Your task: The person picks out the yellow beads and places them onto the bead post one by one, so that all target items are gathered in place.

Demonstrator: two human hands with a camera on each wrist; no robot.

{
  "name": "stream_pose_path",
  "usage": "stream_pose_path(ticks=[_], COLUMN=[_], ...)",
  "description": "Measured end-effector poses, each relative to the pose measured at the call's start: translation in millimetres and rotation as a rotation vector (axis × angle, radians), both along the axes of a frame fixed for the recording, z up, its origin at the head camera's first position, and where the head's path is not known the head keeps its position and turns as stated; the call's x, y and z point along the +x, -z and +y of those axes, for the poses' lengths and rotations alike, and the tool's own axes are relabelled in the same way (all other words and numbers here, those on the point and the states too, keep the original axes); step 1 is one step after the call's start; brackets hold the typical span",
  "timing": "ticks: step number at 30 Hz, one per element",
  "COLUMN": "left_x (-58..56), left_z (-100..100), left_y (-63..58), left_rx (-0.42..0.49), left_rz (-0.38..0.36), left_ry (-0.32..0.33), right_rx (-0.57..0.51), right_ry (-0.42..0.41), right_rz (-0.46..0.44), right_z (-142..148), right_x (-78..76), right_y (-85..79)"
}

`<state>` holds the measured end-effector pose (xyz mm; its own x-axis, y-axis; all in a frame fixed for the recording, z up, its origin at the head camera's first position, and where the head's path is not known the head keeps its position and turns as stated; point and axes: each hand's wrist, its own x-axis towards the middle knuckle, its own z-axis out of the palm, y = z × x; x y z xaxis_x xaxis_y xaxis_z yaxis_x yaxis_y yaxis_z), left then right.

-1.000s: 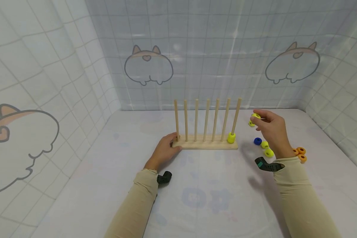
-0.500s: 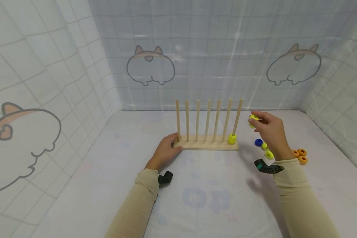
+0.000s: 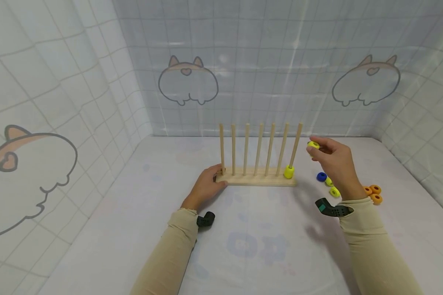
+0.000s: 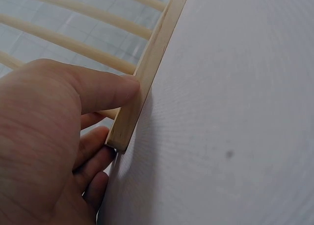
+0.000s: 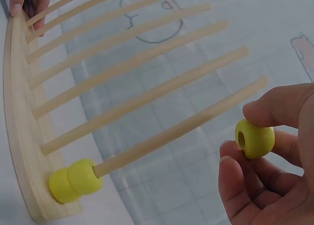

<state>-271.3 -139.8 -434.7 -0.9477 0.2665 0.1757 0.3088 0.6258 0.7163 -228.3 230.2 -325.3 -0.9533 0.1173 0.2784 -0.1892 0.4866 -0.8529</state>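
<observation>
Near the upper part of the end peg [image 5: 186,124] but apart from it, a yellow bead [image 5: 257,139] is held in the air by the right hand [image 3: 334,159]. Of the 2 hands, this right hand pinches the bead between thumb and bent fingers, spread no wider than the bead itself, its hole left uncovered. The left hand [image 3: 206,184] grips the left end of the wooden stand [image 3: 254,180], thumb pressed on the base's front edge, fingers curled behind.

The bead looks light, hard and smooth, unlikely to dent or break, though its rounded wall could roll out of a loose pinch. The best hold seems to be across its widest part, fingertips off the hole. The stand looks stiff and fairly light; its tall pegs could tip it if knocked, so gripping low at the base makes sense.

At the end peg's foot, 2 stacked beads [image 5: 86,178] sit on the base. A blue bead [image 3: 321,176], 2 loose yellow beads [image 3: 334,191] and 3 orange beads [image 3: 376,199] lie on the tabletop [image 3: 266,237].
</observation>
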Motion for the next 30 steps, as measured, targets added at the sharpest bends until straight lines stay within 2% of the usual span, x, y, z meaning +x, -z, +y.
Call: stream_pose_path(ticks=[9,18,24,30], left_x=[-2.4,0.2,-0.6,-0.1], left_z=[-0.1,0.1,-0.6,-0.3], left_y=[2.5,-0.1,1.7,0.4], left_rx=[0.008,-0.009,-0.002,0.019], left_rz=[0.016,0.000,-0.001,0.016], left_ry=[0.005,-0.005,0.003,0.016], right_rx=[-0.001,-0.019,-0.043,-0.021], right_ry=[-0.001,0.028,0.014,0.021], right_rz=[0.025,0.043,0.051,0.067], right_z=[-2.1,0.0,-2.1,-6.4], right_x=[4.4,5.1,2.0,-3.2], right_y=[-4.9,-10.8,-10.7,-12.8])
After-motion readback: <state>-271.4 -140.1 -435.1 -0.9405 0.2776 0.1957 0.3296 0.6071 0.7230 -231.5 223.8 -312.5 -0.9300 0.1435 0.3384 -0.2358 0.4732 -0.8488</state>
